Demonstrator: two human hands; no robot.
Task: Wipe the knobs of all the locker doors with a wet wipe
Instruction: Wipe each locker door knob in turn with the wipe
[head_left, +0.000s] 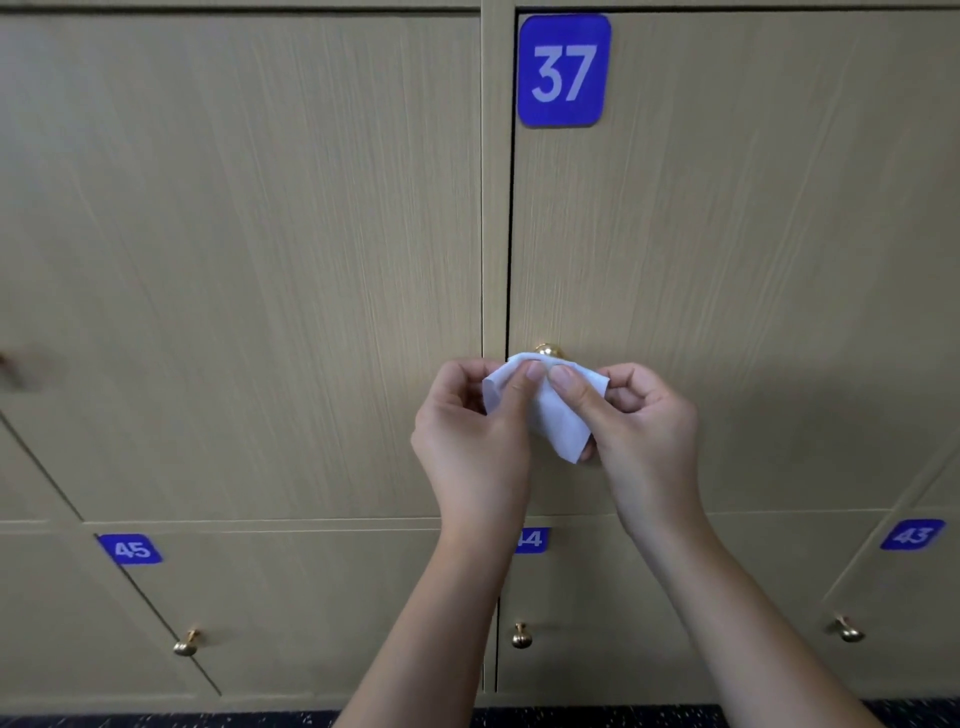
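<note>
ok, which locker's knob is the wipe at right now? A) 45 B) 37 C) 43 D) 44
B: both the left hand and the right hand pinch the wet wipe just in front of the brass knob on the door that carries the blue 37 label; the knobs of the lower row hang untouched below.

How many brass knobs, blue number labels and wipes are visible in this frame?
Brass knobs: 4, at
Blue number labels: 4, reading 37, 45, 43, and one partly hidden behind a forearm
White wipe: 1, held by both hands at locker 37's knob
Total: 9
</note>
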